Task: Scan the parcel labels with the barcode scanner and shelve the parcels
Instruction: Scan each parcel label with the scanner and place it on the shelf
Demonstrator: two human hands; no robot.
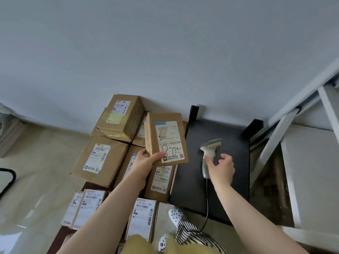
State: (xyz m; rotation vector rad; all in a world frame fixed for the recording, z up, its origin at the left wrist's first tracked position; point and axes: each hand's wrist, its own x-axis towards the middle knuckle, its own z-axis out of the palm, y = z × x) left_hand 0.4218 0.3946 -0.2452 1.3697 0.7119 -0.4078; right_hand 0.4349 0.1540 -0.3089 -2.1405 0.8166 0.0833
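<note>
Now the left hand grips one small cardboard parcel by its lower left corner, thumb across the front and fingers behind, holding it tilted above the pile with its white shipping label facing up; a handwritten number in black marker runs across the lower part of that label. The right hand is spread wide, fingers apart, reaching over the handle of the single barcode scanner; whether the fingertips touch the handle I cannot tell. The scanner lies on a dark table top, its head toward the wall, and one grey cable trails from the handle's end off the table's near edge.

Left of the table, labelled cardboard boxes cover the floor. At least eight lie in view besides the held one: one taped box on top at the back, one large box below it, others partly hidden under the arm, and three flat ones in the near row. Two spotted white shoes show at the bottom, by the table's near corner. A pale metal rack stands at the right.
</note>
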